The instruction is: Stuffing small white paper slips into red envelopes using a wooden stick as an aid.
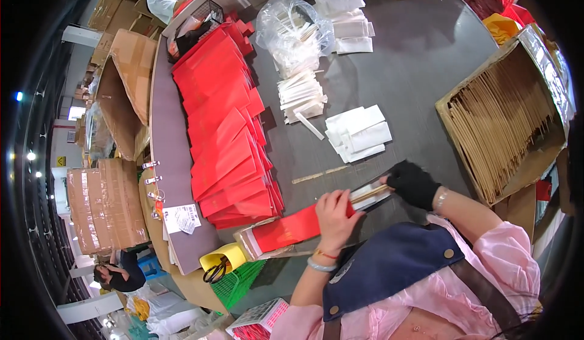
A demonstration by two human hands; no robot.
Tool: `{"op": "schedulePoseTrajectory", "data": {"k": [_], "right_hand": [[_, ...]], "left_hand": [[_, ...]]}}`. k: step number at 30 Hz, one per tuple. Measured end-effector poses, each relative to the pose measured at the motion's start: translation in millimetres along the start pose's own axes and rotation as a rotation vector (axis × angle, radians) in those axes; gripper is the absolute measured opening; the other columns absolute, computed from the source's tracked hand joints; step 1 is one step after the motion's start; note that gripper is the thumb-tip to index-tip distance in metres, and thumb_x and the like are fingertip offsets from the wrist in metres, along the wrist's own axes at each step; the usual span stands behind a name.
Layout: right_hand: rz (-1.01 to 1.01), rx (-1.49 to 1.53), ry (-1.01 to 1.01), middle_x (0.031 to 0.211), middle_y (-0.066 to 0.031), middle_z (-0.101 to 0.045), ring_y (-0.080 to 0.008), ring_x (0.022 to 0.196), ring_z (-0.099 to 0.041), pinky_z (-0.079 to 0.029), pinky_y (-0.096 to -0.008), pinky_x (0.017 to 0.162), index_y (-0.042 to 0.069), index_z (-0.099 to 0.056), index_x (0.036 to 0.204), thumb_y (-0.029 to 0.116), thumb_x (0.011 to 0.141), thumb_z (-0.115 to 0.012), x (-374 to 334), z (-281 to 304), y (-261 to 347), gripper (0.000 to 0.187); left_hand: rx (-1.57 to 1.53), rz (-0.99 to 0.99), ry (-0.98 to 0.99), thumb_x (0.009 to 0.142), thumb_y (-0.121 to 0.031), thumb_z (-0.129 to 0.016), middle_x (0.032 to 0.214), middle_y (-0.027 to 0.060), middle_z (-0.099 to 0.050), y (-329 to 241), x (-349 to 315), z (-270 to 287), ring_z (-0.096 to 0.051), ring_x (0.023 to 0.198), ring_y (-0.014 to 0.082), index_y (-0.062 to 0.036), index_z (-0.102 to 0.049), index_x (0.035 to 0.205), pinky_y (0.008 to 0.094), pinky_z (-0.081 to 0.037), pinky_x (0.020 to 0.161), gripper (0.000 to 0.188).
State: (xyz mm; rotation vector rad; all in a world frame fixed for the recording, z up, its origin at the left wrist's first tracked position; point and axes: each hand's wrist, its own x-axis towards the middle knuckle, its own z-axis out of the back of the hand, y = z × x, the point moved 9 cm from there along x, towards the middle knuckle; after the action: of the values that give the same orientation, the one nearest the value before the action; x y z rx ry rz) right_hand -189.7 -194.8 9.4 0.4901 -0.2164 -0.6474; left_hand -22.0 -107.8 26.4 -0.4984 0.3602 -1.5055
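Note:
My left hand [336,217] is closed on a long red paper packet [285,228], which lies slantwise near the table's front edge. In a black glove, my right hand [415,185] is closed on the end of a thin brown strip or stick [372,194]. The strip points toward the packet's right end, with a white piece beside it. Whether its far tip is inside the packet is hidden by my left fingers. Beyond my hands lies a small pile of white paper slips [360,134].
Overlapping red packets [225,133] cover the table's left side. White slips [301,96] and a clear plastic bag [295,26] lie farther back. On the right, a tilted carton [453,118] holds many thin brown pieces. Scissors [215,272] sit in a yellow holder [228,256] at front left.

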Motion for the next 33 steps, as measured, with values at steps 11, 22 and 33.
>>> {"op": "schedulePoseTrajectory", "data": {"k": [11,22,33], "right_hand": [[-0.039,0.847,-0.078,0.098,-0.0157,-0.061,-0.0336,0.09,-0.061,-0.05,-0.0375,0.079,0.004,-0.06,0.11,0.009,0.08,-0.071,27.7,-31.5,54.8,0.032],[0.109,-0.047,-0.152,0.107,-0.0105,-0.059,-0.0307,0.104,-0.055,-0.038,-0.0486,0.093,0.011,-0.06,0.111,0.04,0.058,-0.082,31.4,71.6,49.0,0.064],[-0.142,-0.096,-0.065,0.103,-0.0111,-0.058,-0.0323,0.099,-0.055,-0.037,-0.0474,0.092,0.009,-0.06,0.105,0.04,0.057,-0.083,9.2,61.4,20.5,0.062]], "left_hand": [[-0.015,-0.05,0.018,0.064,-0.021,-0.083,0.115,0.0119,-0.058,-12.4,17.1,-5.7,-0.051,0.109,0.0334,-0.0043,-0.054,0.127,0.0445,-0.042,0.094,0.072],[0.235,-0.325,0.201,0.064,-0.009,-0.069,0.107,0.012,-0.056,-52.2,46.6,76.3,-0.053,0.096,0.0339,-0.01,-0.062,0.087,0.0435,-0.046,0.082,0.024],[0.104,0.42,-0.095,0.066,-0.046,-0.084,0.146,0.0244,-0.032,52.8,-16.0,22.2,-0.025,0.137,0.0461,-0.0015,-0.037,0.141,0.0619,-0.016,0.112,0.099]]}}
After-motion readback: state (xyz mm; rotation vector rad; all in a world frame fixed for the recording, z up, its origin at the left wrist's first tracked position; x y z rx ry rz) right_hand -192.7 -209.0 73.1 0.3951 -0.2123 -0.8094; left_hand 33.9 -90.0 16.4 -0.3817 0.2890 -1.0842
